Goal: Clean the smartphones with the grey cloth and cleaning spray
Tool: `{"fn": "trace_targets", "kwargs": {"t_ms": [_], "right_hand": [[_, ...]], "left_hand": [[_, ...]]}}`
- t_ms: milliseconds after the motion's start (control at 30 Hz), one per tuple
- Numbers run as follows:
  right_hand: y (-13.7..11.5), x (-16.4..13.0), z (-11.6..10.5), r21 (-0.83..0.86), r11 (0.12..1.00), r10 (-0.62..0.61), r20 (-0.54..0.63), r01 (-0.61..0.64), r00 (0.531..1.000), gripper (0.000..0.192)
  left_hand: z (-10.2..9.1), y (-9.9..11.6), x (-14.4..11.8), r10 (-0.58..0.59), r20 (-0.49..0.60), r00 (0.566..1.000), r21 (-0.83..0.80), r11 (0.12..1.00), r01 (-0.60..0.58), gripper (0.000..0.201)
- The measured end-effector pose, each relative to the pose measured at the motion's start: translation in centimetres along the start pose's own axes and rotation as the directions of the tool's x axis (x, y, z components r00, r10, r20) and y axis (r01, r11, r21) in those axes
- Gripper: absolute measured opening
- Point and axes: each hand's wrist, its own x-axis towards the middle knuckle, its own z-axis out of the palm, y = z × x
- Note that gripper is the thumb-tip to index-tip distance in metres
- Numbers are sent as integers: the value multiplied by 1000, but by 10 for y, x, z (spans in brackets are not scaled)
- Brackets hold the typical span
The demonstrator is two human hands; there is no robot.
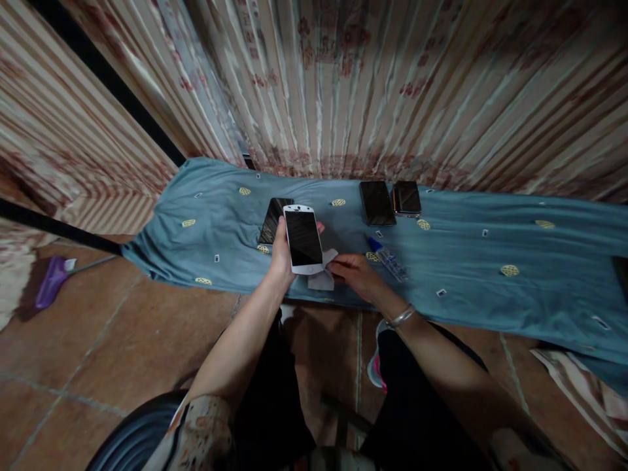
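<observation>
- Hanging behind the work, a pleated, flower-patterned curtain (343, 85) borders the counter's far side.
- Draped in blue patterned fabric, the counter (466, 255) runs sideways in front of the person.
- The left hand (280, 252) supports a white phone (304, 239), thumb along one side, fingers (320, 227) grasping past the other; the right hand (358, 275) has its fingers pinched on a pale sheet (321, 281).
- Dark screen upward, the phone is held over the counter's near half. Wiping appears to be the step in hand; the next move likely calls for a steady left grip and the sheet pressed flat to the casing.
- One dark slab (272, 219) lies partly hidden behind the phone, close enough to be bumped; another slab (377, 203) rests farther right, beside a smaller dark stack (407, 198).
- A blue-capped bottle (390, 261) lies near the right hand, a possible snag for a wide sweep.
- The sheet sits at the phone's lower corner; whether it is cloth or paper cannot be told.
</observation>
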Motion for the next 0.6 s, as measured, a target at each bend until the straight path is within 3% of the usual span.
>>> {"fn": "trace_targets", "kwargs": {"t_ms": [100,267,600], "right_hand": [[-1,-1,1,-237,969,-66,-6,63,998,26],[-11,-8,4,-634,755,-188,36,168,981,34],[-17,-26,27,-815,485,-340,159,318,927,27]], "left_hand": [[-2,0,0,3,-9,1000,-20,1000,-3,62],[-3,-1,0,5,-39,999,-12,1000,-6,63],[2,-13,5,103,-136,985,82,992,-93,47]]}}
